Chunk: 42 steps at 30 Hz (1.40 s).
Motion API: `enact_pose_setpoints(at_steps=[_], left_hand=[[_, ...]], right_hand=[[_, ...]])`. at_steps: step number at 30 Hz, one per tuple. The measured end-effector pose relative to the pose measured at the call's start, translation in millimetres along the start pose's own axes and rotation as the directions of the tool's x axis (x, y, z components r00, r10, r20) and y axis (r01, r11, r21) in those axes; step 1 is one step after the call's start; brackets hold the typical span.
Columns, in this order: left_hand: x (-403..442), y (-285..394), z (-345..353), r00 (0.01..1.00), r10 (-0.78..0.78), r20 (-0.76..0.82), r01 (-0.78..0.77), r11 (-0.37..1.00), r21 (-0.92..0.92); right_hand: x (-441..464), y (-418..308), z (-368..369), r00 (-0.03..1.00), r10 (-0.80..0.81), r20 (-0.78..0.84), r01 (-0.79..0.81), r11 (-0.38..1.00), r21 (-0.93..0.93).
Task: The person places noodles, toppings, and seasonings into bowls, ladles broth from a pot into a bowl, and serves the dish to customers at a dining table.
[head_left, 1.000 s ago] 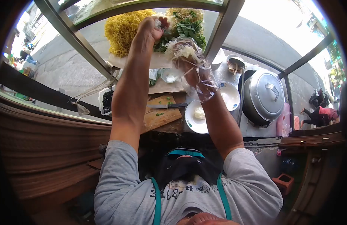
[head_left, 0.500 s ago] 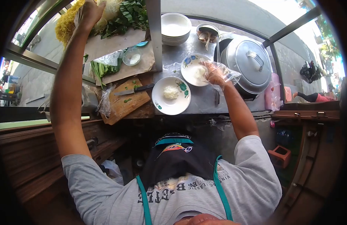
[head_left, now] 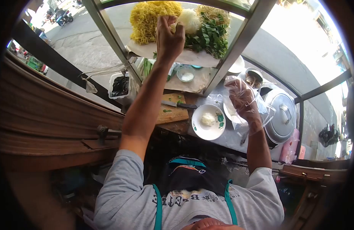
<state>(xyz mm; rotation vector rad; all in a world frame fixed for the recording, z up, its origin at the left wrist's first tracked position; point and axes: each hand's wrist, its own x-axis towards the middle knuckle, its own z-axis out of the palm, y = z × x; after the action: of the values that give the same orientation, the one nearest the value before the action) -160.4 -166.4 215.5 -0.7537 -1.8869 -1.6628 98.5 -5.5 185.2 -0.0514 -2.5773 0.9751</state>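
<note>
My left hand (head_left: 170, 40) reaches up to the shelf, its fingers curled into the edge of a heap of yellow noodles (head_left: 144, 23). White vermicelli (head_left: 189, 21) and cut green leaves (head_left: 209, 36) lie just right of it. My right hand (head_left: 242, 97), covered by a clear plastic bag (head_left: 265, 111), hovers over a second bowl (head_left: 227, 107) and hides most of it. Its fingers look loosely spread, with nothing visible in them. Left of it stands a white bowl (head_left: 198, 129) with a green flower pattern, holding a small clump of white noodles (head_left: 208, 119).
A knife (head_left: 190, 106) lies on a wooden chopping board (head_left: 173, 115). A small clear bowl (head_left: 185, 73) sits below the shelf. At right stand a lidded metal pot (head_left: 280, 111) and a metal container (head_left: 253, 76) with a ladle. Frame posts (head_left: 242, 42) divide the stall.
The view has turned left. My right hand has lifted from the white noodles in the second bowl. My left hand stays at the yellow noodles, its fingers now curled into them.
</note>
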Motion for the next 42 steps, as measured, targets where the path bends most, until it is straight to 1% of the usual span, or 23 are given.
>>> enact_pose_setpoints(at_steps=[1,2,3,5,9,13,15,17,19,20,21,23,26,28,29,31,32,33,36,38,39,40,42], left_hand=[[-13.6,9.3,-13.4,0.979,-0.186,-0.078,0.164,0.959,-0.229],[-21.3,-18.4,-20.7,0.968,-0.237,-0.083,0.171,0.865,-0.472],[-21.3,-17.8,-29.3,0.946,-0.307,-0.106,0.201,0.811,-0.550],[-31.6,-10.0,-48.3,0.887,-0.444,-0.128,0.240,0.679,-0.693],[-24.0,-9.6,-74.1,0.873,-0.477,-0.104,0.267,0.645,-0.716],[-20.0,-19.0,-81.9,0.864,-0.502,-0.033,0.327,0.609,-0.722],[-15.3,-23.5,-77.8,0.843,-0.536,0.046,0.386,0.543,-0.746],[-5.7,-20.4,-71.7,0.783,-0.596,0.175,0.495,0.428,-0.756],[10.7,-15.3,-63.2,0.675,-0.641,0.364,0.617,0.221,-0.755],[22.1,-20.2,-55.6,0.619,-0.648,0.444,0.655,0.113,-0.748],[32.2,-25.5,-47.3,0.557,-0.646,0.522,0.685,0.002,-0.728],[47.4,-35.8,-33.3,0.566,-0.646,0.512,0.677,0.010,-0.736],[57.9,-56.5,-24.4,0.615,-0.587,0.527,0.677,0.051,-0.734],[60.9,-66.1,-29.0,0.667,-0.406,0.624,0.658,-0.071,-0.749],[58.7,-71.0,-30.9,0.685,-0.311,0.659,0.654,-0.137,-0.744],[59.5,-49.1,-38.5,0.564,-0.597,0.570,0.729,0.036,-0.683],[61.6,-43.7,-37.3,0.505,-0.655,0.562,0.773,0.053,-0.632],[62.2,-39.6,-36.1,0.442,-0.711,0.547,0.815,0.063,-0.577],[79.4,-37.7,-21.1,0.597,-0.506,0.623,0.711,-0.027,-0.703],[95.5,-95.5,-3.8,0.699,-0.427,0.574,0.713,0.361,-0.601],[97.6,-115.2,1.1,0.740,-0.370,0.562,0.664,0.539,-0.519],[91.1,-74.3,-15.9,0.724,-0.430,0.539,0.685,0.536,-0.493],[100.9,-81.9,-4.4,0.618,-0.600,0.508,0.736,0.215,-0.641]], right_hand=[[16.8,-18.6,8.8,0.996,0.050,0.070,-0.060,0.988,0.140],[44.6,-27.1,25.3,0.994,-0.106,-0.012,0.104,0.952,0.288],[77.5,-64.2,30.4,0.981,-0.173,-0.082,0.191,0.866,0.462],[162.4,-39.5,60.7,0.995,-0.097,0.033,0.053,0.760,0.648],[355.8,41.1,102.1,0.964,0.047,0.262,-0.258,0.399,0.880],[399.6,14.6,135.7,0.980,0.077,0.182,-0.183,0.699,0.691],[402.3,8.2,141.8,0.989,0.001,0.151,-0.104,0.734,0.672],[397.8,10.0,137.1,0.983,-0.102,0.154,-0.060,0.609,0.791],[389.8,16.5,121.1,0.939,-0.301,0.168,-0.100,0.230,0.968],[378.7,19.0,111.2,0.911,-0.383,0.154,-0.093,0.173,0.981],[347.1,1.8,94.3,0.882,-0.464,0.083,0.145,0.434,0.889],[329.3,-6.8,81.8,0.881,-0.470,0.062,0.274,0.611,0.743],[336.5,-2.6,94.1,0.967,-0.204,0.153,-0.039,0.471,0.881],[339.8,-10.9,106.2,0.967,-0.038,0.254,-0.230,0.312,0.922],[338.8,-11.8,105.8,0.980,-0.039,0.196,-0.152,0.490,0.859],[330.2,-28.1,101.5,0.996,-0.042,0.078,-0.014,0.793,0.609],[328.3,-28.2,92.8,0.942,-0.334,0.039,0.308,0.904,0.296],[326.1,-25.1,92.3,0.840,-0.542,0.008,0.536,0.833,0.136],[319.0,-11.6,107.3,0.389,-0.878,-0.279,0.903,0.424,-0.073],[285.8,-14.3,128.4,0.814,-0.429,-0.391,0.579,0.648,0.495],[273.1,-18.9,119.4,0.829,-0.472,-0.299,0.558,0.716,0.419],[265.1,-28.8,103.6,0.841,-0.502,-0.201,0.540,0.772,0.334],[255.0,-35.5,92.7,0.884,-0.448,-0.130,0.461,0.798,0.388]])
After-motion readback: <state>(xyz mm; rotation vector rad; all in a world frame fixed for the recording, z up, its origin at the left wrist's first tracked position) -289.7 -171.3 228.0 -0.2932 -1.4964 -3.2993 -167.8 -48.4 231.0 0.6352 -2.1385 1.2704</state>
